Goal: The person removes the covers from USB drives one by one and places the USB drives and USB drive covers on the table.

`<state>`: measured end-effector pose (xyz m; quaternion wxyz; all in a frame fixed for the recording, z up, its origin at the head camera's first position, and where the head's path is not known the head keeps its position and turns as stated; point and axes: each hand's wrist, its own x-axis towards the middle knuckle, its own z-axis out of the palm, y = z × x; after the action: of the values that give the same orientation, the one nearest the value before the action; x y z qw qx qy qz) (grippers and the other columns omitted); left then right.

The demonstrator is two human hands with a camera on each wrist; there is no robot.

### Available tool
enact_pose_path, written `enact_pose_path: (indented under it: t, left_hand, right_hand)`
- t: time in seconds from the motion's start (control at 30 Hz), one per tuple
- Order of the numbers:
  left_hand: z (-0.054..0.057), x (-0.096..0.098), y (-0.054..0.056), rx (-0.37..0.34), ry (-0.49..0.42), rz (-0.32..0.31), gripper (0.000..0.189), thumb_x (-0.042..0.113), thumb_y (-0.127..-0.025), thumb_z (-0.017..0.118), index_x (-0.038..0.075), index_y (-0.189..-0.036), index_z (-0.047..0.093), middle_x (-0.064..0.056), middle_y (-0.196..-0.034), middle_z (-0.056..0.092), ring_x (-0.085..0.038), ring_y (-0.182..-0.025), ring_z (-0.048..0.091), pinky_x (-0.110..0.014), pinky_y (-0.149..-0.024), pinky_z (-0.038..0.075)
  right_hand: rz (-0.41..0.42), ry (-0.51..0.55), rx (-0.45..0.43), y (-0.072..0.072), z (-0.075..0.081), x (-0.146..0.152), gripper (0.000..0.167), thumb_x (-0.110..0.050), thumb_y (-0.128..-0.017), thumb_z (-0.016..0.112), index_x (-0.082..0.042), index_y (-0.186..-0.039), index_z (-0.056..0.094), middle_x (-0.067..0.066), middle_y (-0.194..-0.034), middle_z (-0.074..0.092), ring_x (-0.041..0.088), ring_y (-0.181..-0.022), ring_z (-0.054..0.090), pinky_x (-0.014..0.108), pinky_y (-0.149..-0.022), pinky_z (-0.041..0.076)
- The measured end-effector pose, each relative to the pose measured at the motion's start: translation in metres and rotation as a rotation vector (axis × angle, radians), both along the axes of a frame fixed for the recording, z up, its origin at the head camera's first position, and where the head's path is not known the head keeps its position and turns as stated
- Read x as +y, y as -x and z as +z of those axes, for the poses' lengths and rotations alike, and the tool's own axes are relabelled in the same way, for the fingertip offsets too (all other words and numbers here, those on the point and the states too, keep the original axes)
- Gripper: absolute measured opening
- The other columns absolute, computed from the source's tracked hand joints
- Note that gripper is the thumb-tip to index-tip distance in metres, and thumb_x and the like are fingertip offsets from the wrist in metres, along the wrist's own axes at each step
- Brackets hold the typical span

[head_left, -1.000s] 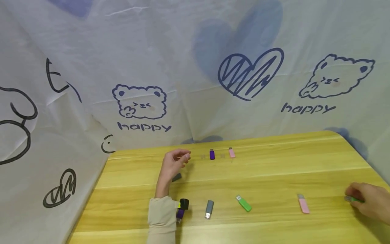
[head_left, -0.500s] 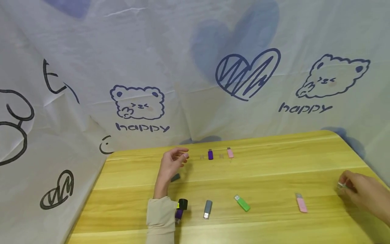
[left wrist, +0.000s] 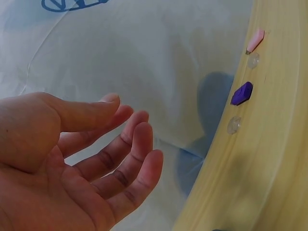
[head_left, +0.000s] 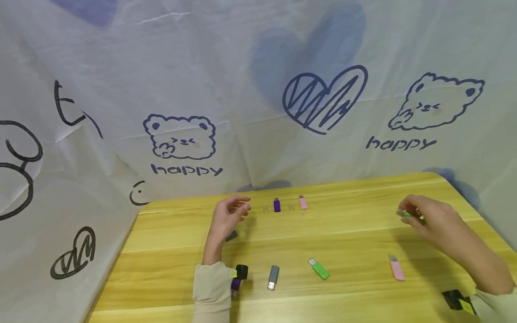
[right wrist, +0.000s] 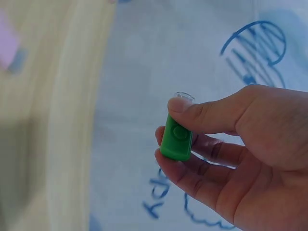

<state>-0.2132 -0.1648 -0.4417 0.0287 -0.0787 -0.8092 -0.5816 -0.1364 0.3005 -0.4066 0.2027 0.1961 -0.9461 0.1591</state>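
Observation:
In the head view my right hand (head_left: 432, 217) is raised over the right side of the table, pinching a green USB stick (right wrist: 176, 139) between thumb and fingers. The right wrist view shows a clear cap on its upper end, partly under the thumb. My left hand (head_left: 228, 217) hovers at the back left with loosely bent fingers and nothing in them. To its right, a purple USB stick (head_left: 276, 205) and a pink USB stick (head_left: 303, 202) lie in a row, with small clear pieces (left wrist: 234, 125) beside them. A dark USB stick (head_left: 231, 236) is partly hidden behind my left wrist.
Nearer the front lie a grey-blue USB stick (head_left: 273, 277), another green one (head_left: 319, 269) and another pink one (head_left: 396, 268). A second purple stick (head_left: 235, 286) is partly hidden by my left sleeve. A printed cloth (head_left: 258, 148) hangs behind the wooden table (head_left: 347, 237).
My right hand has lifted from the table's right edge and moved left and toward the back, carrying the green USB stick. My left hand has stayed in place.

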Motion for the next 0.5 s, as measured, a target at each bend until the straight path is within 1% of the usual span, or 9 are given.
enact_pose_path:
  t: [0.07, 0.17, 0.23, 0.27, 0.33, 0.43, 0.5]
  left_hand:
    - [0.0, 0.001, -0.001, 0.006, 0.007, -0.012, 0.02, 0.006, -0.1, 0.067, -0.001, -0.118, 0.072, -0.019, -0.103, 0.073, -0.026, -0.085, 0.068, -0.051, -0.081, 0.06]
    - [0.004, 0.002, -0.002, 0.013, 0.013, -0.025, 0.02, 0.006, -0.1, 0.066, -0.001, -0.118, 0.072, -0.019, -0.104, 0.072, -0.026, -0.085, 0.068, -0.051, -0.082, 0.06]
    - [0.006, 0.002, -0.003, 0.018, 0.013, -0.029, 0.02, 0.006, -0.101, 0.066, -0.002, -0.118, 0.072, -0.019, -0.105, 0.072, -0.025, -0.085, 0.068, -0.049, -0.082, 0.06]
    - [0.007, 0.002, -0.003, 0.018, 0.009, -0.029, 0.02, 0.006, -0.101, 0.066, -0.002, -0.118, 0.072, -0.019, -0.105, 0.072, -0.023, -0.085, 0.067, -0.049, -0.083, 0.06]
    - [0.015, 0.005, -0.007, 0.005, 0.012, -0.031, 0.021, 0.004, -0.101, 0.064, -0.005, -0.119, 0.07, -0.023, -0.107, 0.071, -0.02, -0.084, 0.066, -0.052, -0.085, 0.059]
    - [0.018, 0.009, -0.008, -0.003, 0.01, -0.034, 0.022, 0.003, -0.102, 0.062, -0.008, -0.121, 0.069, -0.026, -0.11, 0.07, -0.017, -0.083, 0.064, -0.055, -0.088, 0.057]
    - [0.019, 0.011, -0.009, -0.002, 0.011, -0.04, 0.023, 0.003, -0.102, 0.062, -0.009, -0.121, 0.068, -0.027, -0.111, 0.069, -0.019, -0.083, 0.065, -0.056, -0.089, 0.056]
  right_hand:
    - [0.017, 0.034, 0.008, 0.005, 0.005, -0.013, 0.03, 0.005, -0.075, 0.087, -0.008, -0.092, 0.066, -0.001, -0.083, 0.069, 0.022, -0.074, 0.067, 0.038, -0.059, 0.056]
    - [0.021, 0.118, -0.053, 0.012, 0.016, -0.035, 0.025, 0.004, -0.081, 0.083, -0.006, -0.096, 0.066, 0.003, -0.087, 0.07, 0.027, -0.079, 0.069, 0.043, -0.063, 0.059]
    - [0.02, 0.169, -0.077, 0.015, 0.025, -0.05, 0.022, 0.003, -0.084, 0.082, -0.006, -0.098, 0.067, 0.004, -0.089, 0.07, 0.027, -0.081, 0.069, 0.045, -0.066, 0.061]
    - [0.024, 0.188, -0.084, 0.016, 0.028, -0.057, 0.021, 0.001, -0.085, 0.082, -0.006, -0.099, 0.067, 0.004, -0.089, 0.071, 0.026, -0.082, 0.069, 0.044, -0.067, 0.061]
    - [0.032, 0.226, -0.098, 0.018, 0.034, -0.071, 0.019, -0.001, -0.086, 0.082, -0.007, -0.099, 0.069, 0.003, -0.09, 0.072, 0.025, -0.083, 0.069, 0.043, -0.067, 0.061]
    - [0.047, 0.28, -0.119, 0.023, 0.039, -0.09, 0.016, -0.004, -0.087, 0.081, -0.008, -0.099, 0.072, 0.003, -0.09, 0.073, 0.022, -0.082, 0.068, 0.041, -0.068, 0.061]
    - [0.054, 0.317, -0.139, 0.026, 0.039, -0.102, 0.014, -0.004, -0.088, 0.081, -0.007, -0.1, 0.073, 0.005, -0.091, 0.074, 0.023, -0.082, 0.069, 0.041, -0.069, 0.062]
